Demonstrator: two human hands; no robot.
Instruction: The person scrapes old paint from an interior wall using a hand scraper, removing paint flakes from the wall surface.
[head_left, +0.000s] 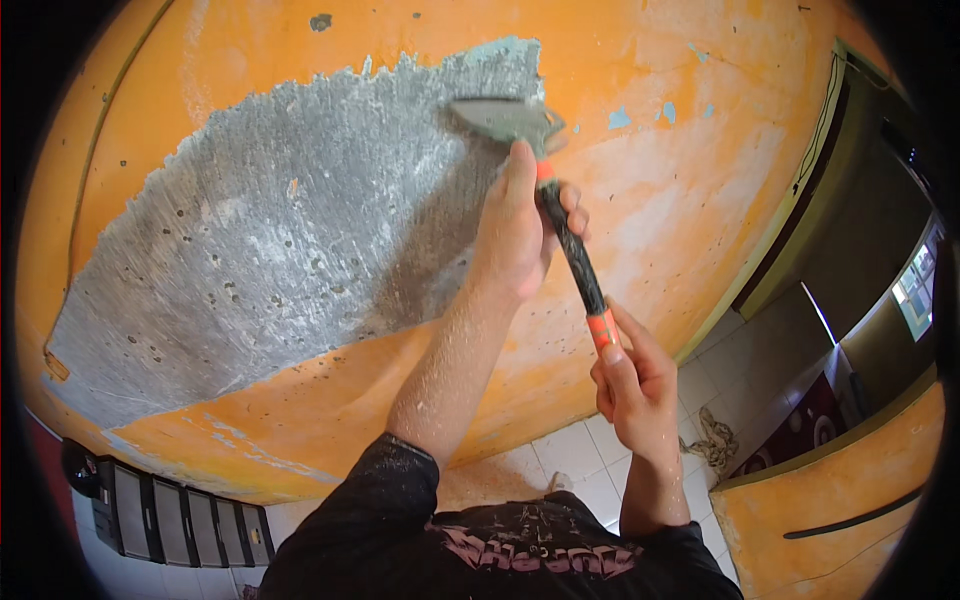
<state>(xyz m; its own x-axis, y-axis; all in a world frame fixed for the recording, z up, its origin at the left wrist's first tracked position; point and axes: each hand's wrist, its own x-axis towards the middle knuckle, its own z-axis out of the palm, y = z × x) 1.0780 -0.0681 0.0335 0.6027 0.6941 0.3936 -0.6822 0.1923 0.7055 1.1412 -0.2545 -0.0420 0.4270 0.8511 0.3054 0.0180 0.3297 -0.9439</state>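
A scraper (571, 245) with a broad metal blade and a black and orange handle is raised against the orange wall (660, 220). Its blade, slightly blurred, lies over the upper right part of a bare grey patch (250, 240) with a ragged edge of flaking paint. My left hand (525, 225) is closed round the upper handle just below the blade, thumb pointing up along it. Lower down, my right hand (635, 390) grips the orange end of the handle. Pale flecks cover my left forearm.
A cord (77, 205) runs down the wall at left, above black-and-grey slatted panels (180, 510). At right are a doorway (790, 305) with a window beyond and a low orange wall (840, 510). A crumpled cloth (712, 440) lies on the white tiled floor (570, 455).
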